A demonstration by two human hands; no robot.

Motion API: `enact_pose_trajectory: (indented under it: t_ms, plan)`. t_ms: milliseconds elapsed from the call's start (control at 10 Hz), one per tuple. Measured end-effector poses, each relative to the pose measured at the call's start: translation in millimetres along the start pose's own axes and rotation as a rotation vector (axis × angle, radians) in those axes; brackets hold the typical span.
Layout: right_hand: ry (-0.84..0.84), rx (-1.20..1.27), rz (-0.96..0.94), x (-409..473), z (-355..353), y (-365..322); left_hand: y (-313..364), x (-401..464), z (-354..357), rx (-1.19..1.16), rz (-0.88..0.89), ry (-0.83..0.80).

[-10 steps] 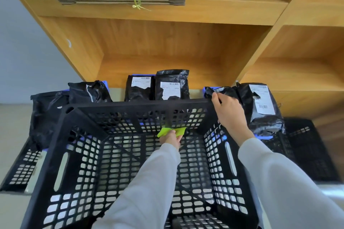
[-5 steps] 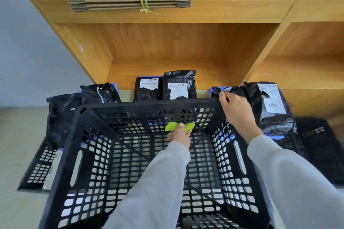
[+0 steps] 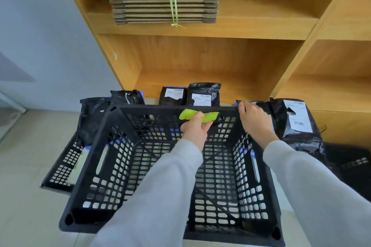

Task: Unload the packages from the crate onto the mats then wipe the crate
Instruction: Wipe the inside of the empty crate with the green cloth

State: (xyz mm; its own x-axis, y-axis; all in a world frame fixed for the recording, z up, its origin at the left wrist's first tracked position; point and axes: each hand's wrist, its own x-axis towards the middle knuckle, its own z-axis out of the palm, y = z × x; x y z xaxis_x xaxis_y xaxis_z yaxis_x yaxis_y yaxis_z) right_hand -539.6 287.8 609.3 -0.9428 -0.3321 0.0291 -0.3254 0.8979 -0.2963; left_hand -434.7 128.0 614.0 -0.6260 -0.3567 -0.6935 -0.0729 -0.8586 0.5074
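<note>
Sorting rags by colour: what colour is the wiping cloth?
Bright lime green cloth, clearest in the head view.

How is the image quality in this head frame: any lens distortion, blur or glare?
Head view: wide-angle distortion splays the shelf uprights outward; light is soft and even, without glare; the crate and green cloth are sharp, but package label text is too small to read.

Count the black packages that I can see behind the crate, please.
6: two at the left, two in the middle, two at the right. The crate may hide more.
</note>
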Motion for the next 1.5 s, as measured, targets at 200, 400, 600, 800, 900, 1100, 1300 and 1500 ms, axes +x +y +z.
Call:
enact_pose_trajectory:
  t_ms: [200,400,600,800,900,1100,1300,1500]
  plan:
    - [-0.014,-0.273,-0.046,7.2,-4.6,-12.8,23.6,-17.8,5.5,0.047,0.0,0.035]
    - [-0.141,-0.311,-0.229,29.7,8.1,-50.5,26.5,3.6,1.2,0.093,0.006,0.142]
    - [-0.187,-0.327,-0.265,39.8,20.1,-85.8,17.6,33.6,-19.4,0.07,-0.032,0.157]
    - [-0.085,-0.497,-0.294,32.1,38.2,-97.1,5.1,58.1,-43.2,0.051,-0.1,0.17]
    - [-0.067,-0.559,-0.276,34.8,39.6,-98.0,-0.5,73.6,-52.2,0.033,-0.105,0.237]
    - [0.108,-0.349,-0.21,34.7,48.7,-96.4,-17.5,102.9,-72.9,0.015,-0.143,0.336]
    - [0.284,-0.247,-0.145,38.5,58.6,-98.0,-22.6,125.2,-88.6,0.06,-0.199,0.396]
    - [0.07,-0.422,-0.162,38.0,58.2,-99.6,-21.7,129.2,-90.6,0.148,-0.216,0.437]
